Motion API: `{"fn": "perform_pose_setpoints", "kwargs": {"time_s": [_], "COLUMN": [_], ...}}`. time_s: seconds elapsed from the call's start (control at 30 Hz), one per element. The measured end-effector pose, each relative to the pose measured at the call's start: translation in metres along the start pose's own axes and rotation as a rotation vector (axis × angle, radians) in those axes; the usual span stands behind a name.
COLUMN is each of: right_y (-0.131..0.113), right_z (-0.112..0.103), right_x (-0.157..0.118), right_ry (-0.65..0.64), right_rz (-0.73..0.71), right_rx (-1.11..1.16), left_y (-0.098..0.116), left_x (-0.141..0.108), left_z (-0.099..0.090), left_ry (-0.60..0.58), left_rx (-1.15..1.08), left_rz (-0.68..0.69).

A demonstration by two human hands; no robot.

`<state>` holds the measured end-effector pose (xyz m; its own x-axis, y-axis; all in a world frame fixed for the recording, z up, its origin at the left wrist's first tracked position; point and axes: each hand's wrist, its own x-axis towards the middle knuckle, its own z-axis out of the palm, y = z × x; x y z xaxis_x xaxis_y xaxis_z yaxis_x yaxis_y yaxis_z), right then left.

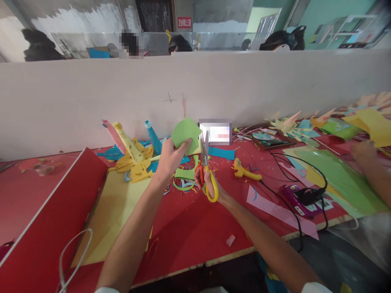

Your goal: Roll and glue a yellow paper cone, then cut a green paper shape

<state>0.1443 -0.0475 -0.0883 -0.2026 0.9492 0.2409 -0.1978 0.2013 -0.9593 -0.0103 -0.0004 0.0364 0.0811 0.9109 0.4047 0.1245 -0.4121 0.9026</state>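
My left hand (174,156) pinches a rounded piece of green paper (185,134), raised above the table. In my right hand (207,183) are scissors (205,156) with one yellow and one red handle. Their blades point up, parted, beside the right edge of the green paper. Whether the blades touch the paper is hard to tell. Below my hands, green paper offcuts (185,173) and thin coloured scraps lie on the red table (189,228).
Paper cones (130,144) and yellow sheets (113,211) lie left. A yellow glue gun (247,173), pink strip (281,211), purple power box (302,199) and black cables lie right. Another person's hand (363,152) is at far right. A white partition (122,97) stands behind.
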Motion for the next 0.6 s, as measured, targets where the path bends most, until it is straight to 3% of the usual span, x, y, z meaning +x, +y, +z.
{"fn": "perform_pose_setpoints", "kwargs": {"time_s": [0.17,0.6], "right_y": [0.002,0.004], "right_z": [-0.001,-0.005], "right_x": [-0.002,-0.003], "right_ry": [-0.035,0.032], "right_rz": [-0.047,0.028], "right_rx": [0.018,0.072], "left_y": [0.000,0.000], "left_x": [-0.001,-0.005], "left_z": [0.000,0.012], "left_ry": [-0.023,-0.112], "left_rx": [0.081,0.101], "left_rz": [0.017,-0.022]}}
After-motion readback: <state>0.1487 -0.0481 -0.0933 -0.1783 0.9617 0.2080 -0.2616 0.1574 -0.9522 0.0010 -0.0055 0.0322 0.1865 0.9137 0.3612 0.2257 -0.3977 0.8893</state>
